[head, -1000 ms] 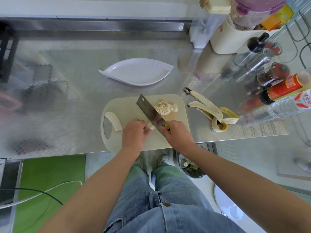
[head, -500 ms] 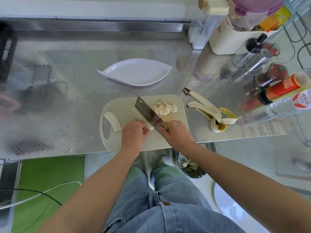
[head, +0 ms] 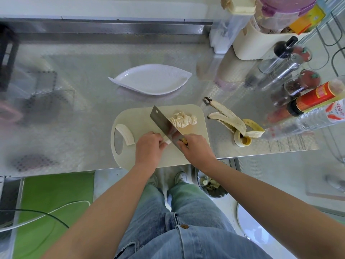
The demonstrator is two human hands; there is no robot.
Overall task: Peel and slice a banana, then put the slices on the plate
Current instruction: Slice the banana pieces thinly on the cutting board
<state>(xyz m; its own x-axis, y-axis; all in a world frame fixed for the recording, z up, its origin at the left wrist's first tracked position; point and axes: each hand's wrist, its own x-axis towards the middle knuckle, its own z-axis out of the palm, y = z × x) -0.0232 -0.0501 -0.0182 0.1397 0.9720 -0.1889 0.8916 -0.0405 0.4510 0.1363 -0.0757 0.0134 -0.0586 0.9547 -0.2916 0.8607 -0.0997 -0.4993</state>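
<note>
The person is midway through slicing. The right hand (head: 196, 149) is closed round the handle of the knife (head: 165, 126). Its broad blade stands edge-down on the cutting board (head: 139, 116), slanting away from the body. The left hand (head: 149, 146) has its fingers curled over a short stub of peeled banana (head: 167, 141) and pins it to the board. Only the stub's pale end shows, right against the flat of the blade.

A heap of cut slices (head: 183, 120) lies on the far side of the blade. A second, uncut piece of banana (head: 126, 134) lies at the board's left end, beside the handle hole. The plate (head: 153, 81) sits beyond the board with no slices on it, and the peel (head: 233, 124) lies off the board to the right.

The stub is short, so the holding fingers are near the edge, and that is likely the main risk. The fingertips are best tucked back, with the knuckles guiding the flat of the blade. The blade need only lift a little and come straight down, stepping evenly so the slices match.

Banana is soft and sticky. A light hold avoids mashing it, and slices will probably cling to the steel. Once the stub is too small to hold safely, one last cut should finish it. The second piece can then be brought over.
</note>
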